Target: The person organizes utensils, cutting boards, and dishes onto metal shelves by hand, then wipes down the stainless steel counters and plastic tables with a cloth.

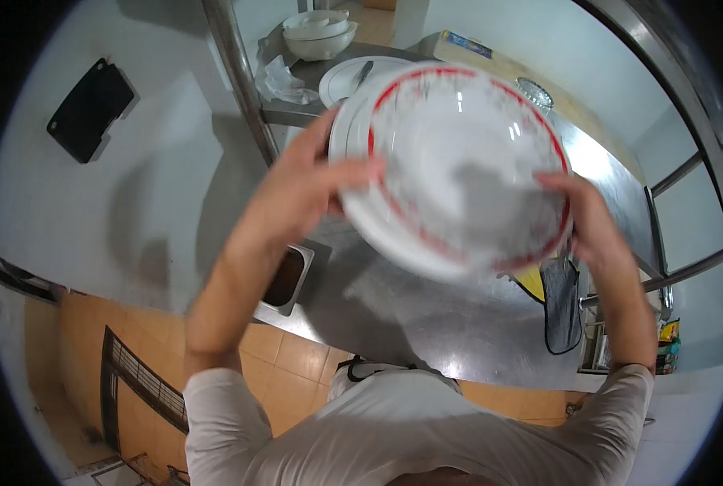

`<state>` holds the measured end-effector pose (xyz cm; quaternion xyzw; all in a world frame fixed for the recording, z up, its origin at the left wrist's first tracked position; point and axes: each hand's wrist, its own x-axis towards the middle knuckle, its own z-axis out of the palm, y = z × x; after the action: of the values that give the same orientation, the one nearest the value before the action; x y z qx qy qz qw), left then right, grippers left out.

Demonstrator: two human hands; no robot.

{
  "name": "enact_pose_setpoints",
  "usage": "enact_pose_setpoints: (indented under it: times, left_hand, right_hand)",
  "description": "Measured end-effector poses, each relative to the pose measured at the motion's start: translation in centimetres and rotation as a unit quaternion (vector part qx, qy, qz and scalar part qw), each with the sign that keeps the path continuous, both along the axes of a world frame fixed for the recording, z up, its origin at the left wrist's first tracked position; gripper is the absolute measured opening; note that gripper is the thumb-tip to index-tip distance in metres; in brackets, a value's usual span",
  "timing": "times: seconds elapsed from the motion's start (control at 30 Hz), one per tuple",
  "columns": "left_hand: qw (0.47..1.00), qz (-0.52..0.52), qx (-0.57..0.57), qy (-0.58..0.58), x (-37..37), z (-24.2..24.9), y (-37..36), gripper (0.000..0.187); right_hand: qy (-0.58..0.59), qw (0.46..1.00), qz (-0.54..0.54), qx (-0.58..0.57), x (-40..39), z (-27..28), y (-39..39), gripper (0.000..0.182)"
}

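Observation:
A stack of white plates (pixel 459 162) is held up above the steel counter; the top one has a red patterned rim. My left hand (pixel 321 174) grips the stack's left edge, thumb over the top plate and the other fingers partly hidden beneath. At the right edge my right hand (pixel 576 206) holds the same stack, its thumb on the rim. Motion blurs the hands and the lower edge of the plates. How many plates are stacked cannot be made out.
Behind the stack, a plate (pixel 341 79) with a utensil, white bowls (pixel 321 36) and a crumpled plastic bag (pixel 284 83) stand on the steel counter (pixel 451 324). A glass dish (pixel 534 93) lies behind right, a dark cloth (pixel 562 308) at front right, a metal container (pixel 297 279) at front left.

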<state>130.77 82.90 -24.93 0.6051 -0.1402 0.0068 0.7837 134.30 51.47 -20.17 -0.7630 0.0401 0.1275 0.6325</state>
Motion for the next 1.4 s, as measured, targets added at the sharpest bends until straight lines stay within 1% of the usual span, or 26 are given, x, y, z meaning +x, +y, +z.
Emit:
enact_pose_setpoints:
  times: [0.03, 0.1, 0.13, 0.17, 0.3, 0.33, 0.5, 0.53, 0.63, 0.73, 0.83, 0.93, 1.03, 1.13, 1.23, 1.3, 1.4]
  left_hand:
    - [1.0, -0.017, 0.02, 0.01, 2.6, 0.7, 0.6, 0.071]
    - [0.997, -0.031, 0.057, 0.048, 7.3, 1.8, 1.6, 0.061]
    - [0.994, -0.029, 0.076, 0.076, 9.2, 2.4, 1.8, 0.056]
    - [0.994, -0.018, 0.082, 0.075, 11.6, 2.2, 2.1, 0.055]
    - [0.988, 0.023, 0.107, 0.111, 18.4, 0.6, 3.1, 0.054]
    - [0.984, 0.024, 0.118, 0.129, 19.0, 0.8, 3.1, 0.056]
    - [0.973, -0.018, 0.197, 0.117, 21.5, 0.6, 3.9, 0.059]
    - [0.969, -0.027, 0.215, 0.12, 21.3, 0.7, 3.9, 0.06]
    - [0.959, -0.013, 0.253, 0.124, 21.2, 1.5, 3.8, 0.063]
    - [0.938, 0.004, 0.314, 0.145, 22.2, 1.6, 3.8, 0.064]
    - [0.918, -0.016, 0.36, 0.163, 23.4, 1.9, 4.0, 0.061]
    - [0.898, -0.018, 0.412, 0.153, 23.5, 2.2, 3.8, 0.068]
    - [0.894, 0.003, 0.424, 0.148, 24.0, 2.2, 3.9, 0.058]
    - [0.883, 0.028, 0.449, 0.135, 24.0, 2.6, 3.9, 0.056]
    - [0.891, 0.02, 0.432, 0.137, 24.5, 2.2, 3.8, 0.057]
    - [0.901, 0.042, 0.413, 0.124, 25.1, 1.4, 4.1, 0.059]
    - [0.923, 0.043, 0.373, 0.085, 26.5, 1.6, 4.8, 0.062]
  right_hand:
    - [-0.01, 1.0, -0.015, 0.023, 1.5, 0.8, 1.0, 0.039]
    - [0.036, 0.997, 0.069, -0.012, 6.6, 1.9, 0.6, 0.023]
    - [0.016, 0.999, 0.045, -0.001, 7.9, 1.8, 1.8, 0.02]
    - [-0.005, 1.0, 0.022, 0.011, 9.2, 1.6, 3.0, 0.019]
    - [0.0, 0.999, 0.008, 0.052, 14.5, 0.2, 4.7, 0.019]
    - [0.008, 0.999, 0.008, 0.053, 15.2, 0.1, 5.0, 0.019]
    - [0.031, 0.998, 0.015, 0.061, 16.5, 0.0, 5.3, 0.016]
    - [0.025, 0.998, 0.013, 0.062, 16.7, -0.2, 5.4, 0.018]
    - [0.015, 0.998, 0.007, 0.064, 17.1, -0.7, 5.2, 0.022]
    - [0.026, 0.997, 0.008, 0.07, 17.6, -1.1, 5.1, 0.019]
    - [0.044, 0.996, 0.001, 0.077, 18.0, -1.7, 5.0, 0.016]
    - [0.04, 0.997, 0.002, 0.066, 18.1, -2.3, 5.3, 0.016]
    - [0.04, 0.997, 0.005, 0.066, 18.4, -2.7, 5.5, 0.016]
    - [0.043, 0.997, 0.004, 0.066, 18.9, -3.0, 5.7, 0.016]
    - [0.044, 0.997, 0.008, 0.066, 19.0, -3.1, 5.7, 0.015]
    - [0.036, 0.996, 0.01, 0.079, 18.8, -3.2, 5.5, 0.015]
    - [-0.005, 0.995, 0.019, 0.096, 17.8, -2.9, 4.9, 0.015]
